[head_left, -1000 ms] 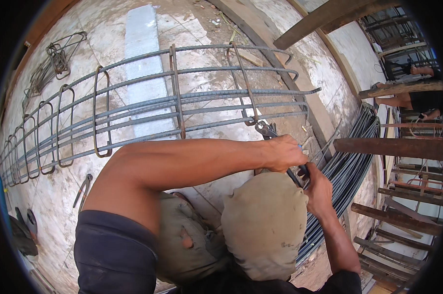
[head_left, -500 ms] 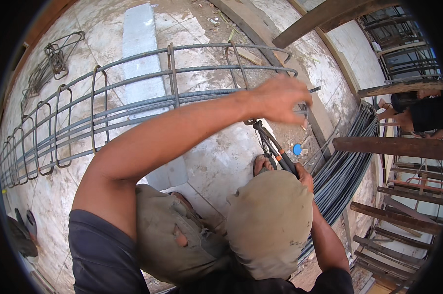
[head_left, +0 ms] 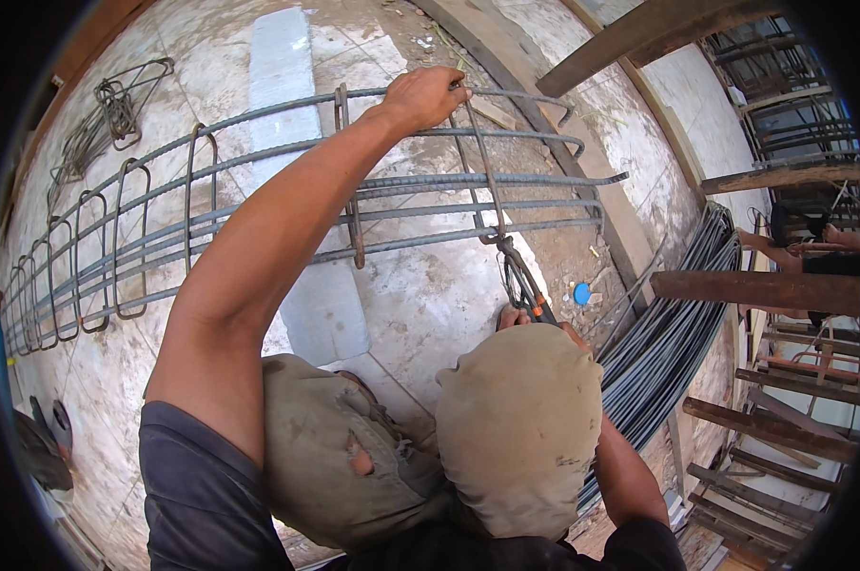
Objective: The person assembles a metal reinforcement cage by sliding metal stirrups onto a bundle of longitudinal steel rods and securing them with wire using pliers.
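Left hand (head_left: 422, 98) fingers curled onto rebar cage (head_left: 411, 181), far edge. Pliers (head_left: 538, 299) met near edge; right hand (head_left: 573, 335), mostly knee-hidden (head_left: 520, 428): grip could not be told.

Free room over the floor (head_left: 416, 305) between rebar cage (head_left: 535, 179) and knees (head_left: 520, 409), orange-banded pliers (head_left: 541, 301) in the way at right.

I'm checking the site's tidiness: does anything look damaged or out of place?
Yes: the left trouser leg has a torn hole, and a blue disc lies loose on the littered ground, right of the pliers.
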A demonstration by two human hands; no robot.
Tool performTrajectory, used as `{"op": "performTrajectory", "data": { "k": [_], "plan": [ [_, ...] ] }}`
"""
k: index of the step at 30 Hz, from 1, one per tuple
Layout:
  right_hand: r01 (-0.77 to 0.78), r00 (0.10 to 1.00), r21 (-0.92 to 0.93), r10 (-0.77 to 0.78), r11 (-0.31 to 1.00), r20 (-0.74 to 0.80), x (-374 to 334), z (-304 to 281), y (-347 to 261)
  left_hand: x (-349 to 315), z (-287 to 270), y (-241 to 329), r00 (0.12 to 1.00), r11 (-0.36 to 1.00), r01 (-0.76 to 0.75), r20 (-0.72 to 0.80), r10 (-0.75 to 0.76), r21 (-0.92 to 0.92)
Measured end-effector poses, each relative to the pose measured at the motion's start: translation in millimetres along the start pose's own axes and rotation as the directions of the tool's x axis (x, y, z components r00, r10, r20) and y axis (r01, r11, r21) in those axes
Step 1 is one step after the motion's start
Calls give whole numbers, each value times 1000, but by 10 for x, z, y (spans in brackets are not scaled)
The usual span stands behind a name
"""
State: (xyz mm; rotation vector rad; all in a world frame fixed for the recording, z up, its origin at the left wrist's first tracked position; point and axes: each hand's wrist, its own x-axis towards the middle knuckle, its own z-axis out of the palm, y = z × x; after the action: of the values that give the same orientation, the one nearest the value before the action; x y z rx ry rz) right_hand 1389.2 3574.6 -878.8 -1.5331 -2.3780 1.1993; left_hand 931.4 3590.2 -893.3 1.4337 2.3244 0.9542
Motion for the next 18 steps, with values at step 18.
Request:
{"op": "performTrajectory", "data": {
  "k": [18],
  "plan": [
    [-81,933,-366,200,927,298,149,-938,-707,-480,9,1438,711,702,-678,51,702,-216]
  ]
}}
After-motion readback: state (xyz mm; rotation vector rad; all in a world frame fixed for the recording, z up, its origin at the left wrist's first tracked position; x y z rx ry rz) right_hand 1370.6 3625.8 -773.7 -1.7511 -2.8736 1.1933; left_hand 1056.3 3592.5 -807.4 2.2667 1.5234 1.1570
